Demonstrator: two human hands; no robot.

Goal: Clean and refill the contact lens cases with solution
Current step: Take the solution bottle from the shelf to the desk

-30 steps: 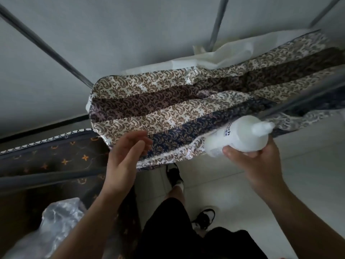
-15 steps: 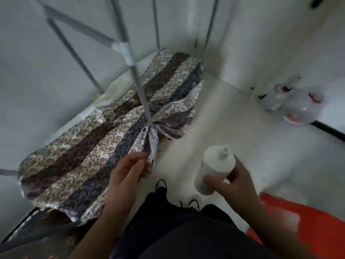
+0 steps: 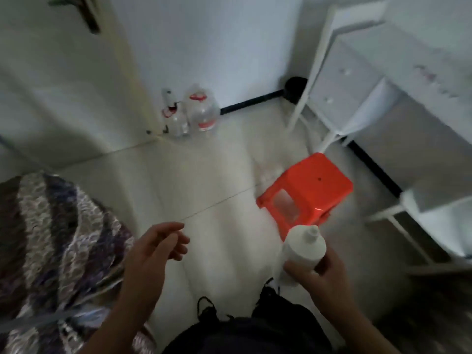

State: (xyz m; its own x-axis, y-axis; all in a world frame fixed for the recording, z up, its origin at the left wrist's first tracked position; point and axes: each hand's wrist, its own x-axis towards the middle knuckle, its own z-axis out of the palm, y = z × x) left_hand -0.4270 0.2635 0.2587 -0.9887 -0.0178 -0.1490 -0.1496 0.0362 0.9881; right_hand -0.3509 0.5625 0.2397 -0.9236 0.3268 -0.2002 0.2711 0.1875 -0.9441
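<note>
My right hand [image 3: 322, 274] grips a white solution bottle [image 3: 304, 247] around its lower body, nozzle pointing up and away from me, at the lower right of the view. My left hand [image 3: 153, 254] hovers at the lower centre-left with its fingers loosely curved and nothing in it. No contact lens case shows in the view. The frame is blurred by motion.
An orange plastic stool [image 3: 306, 187] stands on the pale tiled floor just beyond the bottle. A white desk with drawers [image 3: 383, 103] fills the right side. Two clear water jugs [image 3: 194, 113] sit by the far wall. Patterned fabric [image 3: 51, 238] lies at the left.
The view has swung right, from the patterned fabric to the floor, stool and desk. The bottle stays in my right hand, now more upright; my left hand remains empty.
</note>
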